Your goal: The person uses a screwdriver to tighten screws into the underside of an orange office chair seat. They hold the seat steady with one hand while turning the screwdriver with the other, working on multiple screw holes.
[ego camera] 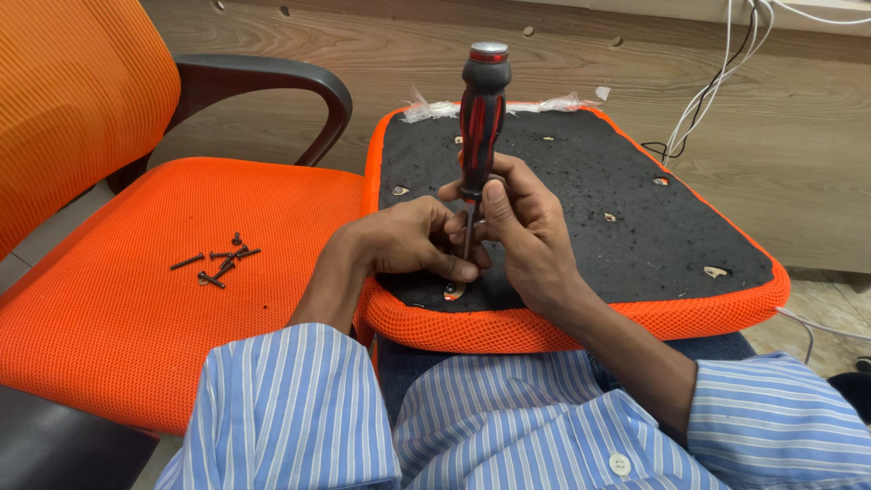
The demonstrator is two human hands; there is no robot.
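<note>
An upturned orange seat cushion (581,327) with a black underside lies across my lap. A black and red screwdriver (481,109) stands upright over a hole near the cushion's front edge. My right hand (526,227) grips the lower part of its handle. My left hand (413,240) pinches the shaft near the tip, fingertips resting on the black underside by the hole (451,290). Whether a screw sits under the tip is hidden by my fingers.
An orange mesh office chair (136,299) with a black armrest (272,77) stands to my left; several dark screws (218,261) lie on its seat. White cables (717,82) hang at the back right against a wooden panel. Other holes dot the cushion's underside.
</note>
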